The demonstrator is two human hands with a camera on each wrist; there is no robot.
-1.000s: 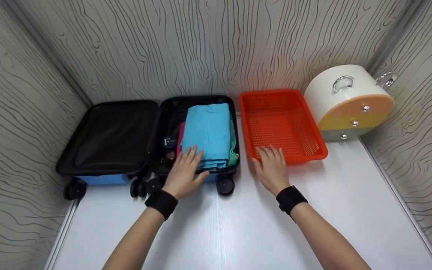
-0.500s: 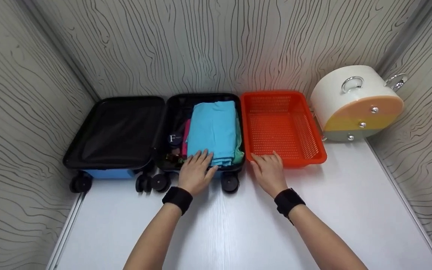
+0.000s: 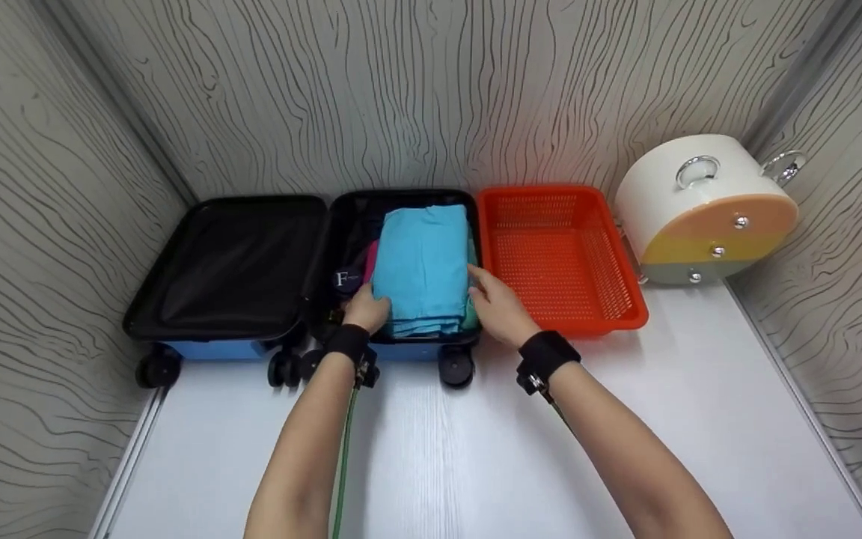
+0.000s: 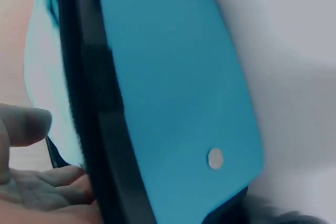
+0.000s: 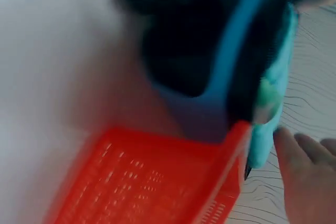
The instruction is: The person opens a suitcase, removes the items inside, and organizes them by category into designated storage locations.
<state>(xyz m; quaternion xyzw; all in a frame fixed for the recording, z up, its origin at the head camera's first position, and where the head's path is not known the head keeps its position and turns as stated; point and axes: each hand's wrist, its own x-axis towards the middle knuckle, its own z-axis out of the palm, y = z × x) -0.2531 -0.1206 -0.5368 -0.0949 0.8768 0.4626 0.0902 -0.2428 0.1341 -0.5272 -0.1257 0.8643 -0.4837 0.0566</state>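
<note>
Folded light-blue cloth (image 3: pixel 422 258) lies in the right half of an open black-lined suitcase (image 3: pixel 345 206). My left hand (image 3: pixel 365 308) is at the cloth's near left edge. In the left wrist view its thumb (image 4: pixel 31 124) stays apart from the other fingers (image 4: pixel 58 187), which reach down beside the cloth. My right hand (image 3: pixel 504 308) is at the cloth's right side, between it and the red basket. Its fingers (image 5: pixel 294 150) look extended in the right wrist view. Under the blue cloth, pink fabric (image 3: pixel 371 262) shows at left and green fabric (image 3: pixel 471 313) at right.
A red perforated basket (image 3: pixel 551 323) stands close against the suitcase's right side. Beyond it is a white rounded box (image 3: pixel 678 176) with coloured drawers. The suitcase's other half (image 3: pixel 229 262) lies open at left. A dark round item marked F (image 3: pixel 345 280) sits beside the cloth.
My left hand has gone from flat on the cloth's front to its left edge. The right hand has left the basket's front rim and moved left to the cloth's right side.
</note>
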